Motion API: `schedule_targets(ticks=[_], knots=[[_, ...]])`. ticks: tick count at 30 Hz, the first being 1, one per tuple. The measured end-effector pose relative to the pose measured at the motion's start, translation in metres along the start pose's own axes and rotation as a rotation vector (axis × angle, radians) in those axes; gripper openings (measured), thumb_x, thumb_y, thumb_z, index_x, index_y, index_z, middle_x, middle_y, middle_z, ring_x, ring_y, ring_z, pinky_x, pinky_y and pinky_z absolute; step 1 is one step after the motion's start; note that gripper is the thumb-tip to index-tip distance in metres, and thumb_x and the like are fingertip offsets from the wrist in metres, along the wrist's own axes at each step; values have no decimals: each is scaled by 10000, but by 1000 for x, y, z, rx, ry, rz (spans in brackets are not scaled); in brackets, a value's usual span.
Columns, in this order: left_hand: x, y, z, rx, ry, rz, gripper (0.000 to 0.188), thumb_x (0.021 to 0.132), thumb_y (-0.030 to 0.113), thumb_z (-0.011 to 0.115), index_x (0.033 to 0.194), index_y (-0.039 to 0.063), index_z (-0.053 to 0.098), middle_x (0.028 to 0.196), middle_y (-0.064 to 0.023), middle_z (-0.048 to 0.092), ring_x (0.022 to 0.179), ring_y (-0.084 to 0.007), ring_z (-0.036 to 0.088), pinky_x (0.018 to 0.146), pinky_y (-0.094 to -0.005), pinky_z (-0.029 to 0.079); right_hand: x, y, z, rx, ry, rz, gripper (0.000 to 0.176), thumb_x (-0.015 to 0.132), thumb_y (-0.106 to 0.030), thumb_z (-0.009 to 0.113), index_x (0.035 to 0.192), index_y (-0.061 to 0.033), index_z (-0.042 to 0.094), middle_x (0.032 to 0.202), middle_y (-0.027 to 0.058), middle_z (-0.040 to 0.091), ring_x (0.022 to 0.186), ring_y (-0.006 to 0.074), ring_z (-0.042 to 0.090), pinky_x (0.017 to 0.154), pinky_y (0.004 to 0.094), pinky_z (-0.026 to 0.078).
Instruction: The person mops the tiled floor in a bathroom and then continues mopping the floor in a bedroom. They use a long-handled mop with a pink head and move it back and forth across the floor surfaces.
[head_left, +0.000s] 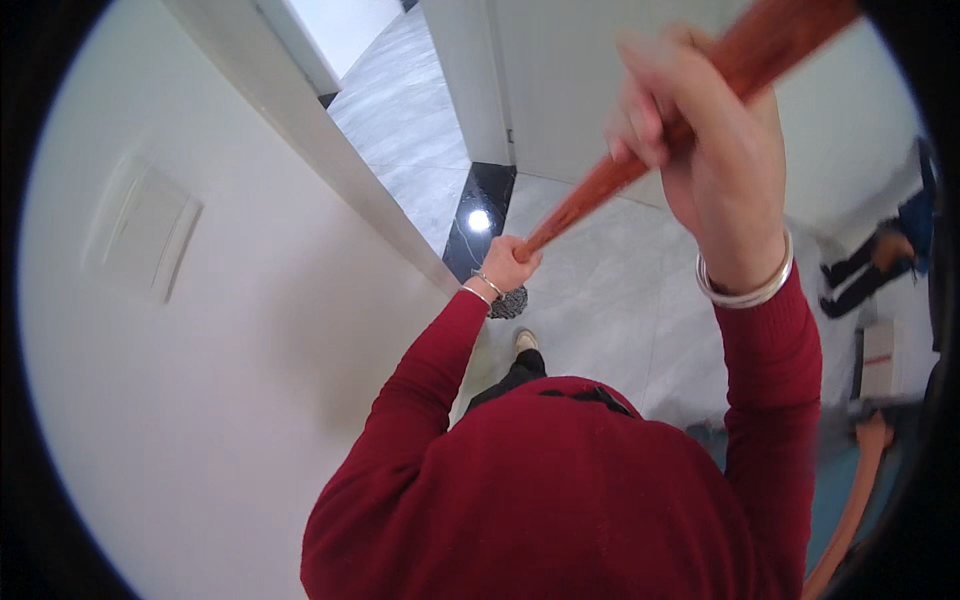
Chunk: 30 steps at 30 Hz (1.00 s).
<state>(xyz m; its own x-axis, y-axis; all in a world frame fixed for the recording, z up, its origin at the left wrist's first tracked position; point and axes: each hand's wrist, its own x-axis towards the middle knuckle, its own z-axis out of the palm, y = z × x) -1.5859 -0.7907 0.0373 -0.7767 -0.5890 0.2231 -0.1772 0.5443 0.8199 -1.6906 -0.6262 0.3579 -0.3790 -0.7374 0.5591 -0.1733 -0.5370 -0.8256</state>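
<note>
A reddish-brown wooden pole (589, 193) runs slantwise from the upper right down towards the floor. My right hand (709, 142), blurred and close to the camera, is wrapped around its upper part. Lower along it, my left hand (512, 262) grips the pole beside the wall. Just below that hand a dark grey, shaggy bundle (508, 303) shows near the floor; it looks like a mop head, but its join to the pole is hidden. Silver-coloured bangles circle both wrists.
A white wall with a panel (154, 232) stands at left. Ahead, a doorway has a black stone threshold (480, 199) between grey tiled floors (592, 262). At right are a person in dark trousers (862, 266), a white box (879, 358) and a curved wooden furniture part (859, 495).
</note>
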Motion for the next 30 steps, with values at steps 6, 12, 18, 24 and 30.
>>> schedule_targets(ticks=[6,12,18,24,30], knots=[[78,-26,-30,-18,243,-143,308,709,231,672,593,-23,543,490,-163,491,443,-241,498,474,-358,404,136,20,32,125,-125,180,270,867,-234,567,641,-93,521,498,-12,482,411,84,439,430,234,379],[49,-18,-45,66,451,-331,299,741,147,674,551,5,493,460,-30,424,452,-98,380,428,-306,345,163,49,56,217,-371,-1,264,773,-220,612,620,-18,538,511,21,505,456,91,508,455,224,430],[85,-74,-96,60,720,-291,369,733,170,676,503,33,422,431,-64,360,419,-135,323,412,-348,306,236,130,103,348,-505,-89,244,781,-215,620,693,11,595,548,61,555,439,119,507,497,238,444],[92,-112,-149,267,852,-304,320,753,148,666,532,16,477,452,-41,427,428,-127,419,424,-318,342,304,175,128,591,-806,-122,324,797,-243,630,871,68,578,583,69,547,478,159,538,557,269,467],[108,-175,-198,378,950,-436,314,731,172,679,547,19,475,447,-80,407,407,-200,396,426,-350,338,359,261,178,819,-931,126,231,807,-178,598,692,14,536,517,37,495,424,113,430,446,260,381]])
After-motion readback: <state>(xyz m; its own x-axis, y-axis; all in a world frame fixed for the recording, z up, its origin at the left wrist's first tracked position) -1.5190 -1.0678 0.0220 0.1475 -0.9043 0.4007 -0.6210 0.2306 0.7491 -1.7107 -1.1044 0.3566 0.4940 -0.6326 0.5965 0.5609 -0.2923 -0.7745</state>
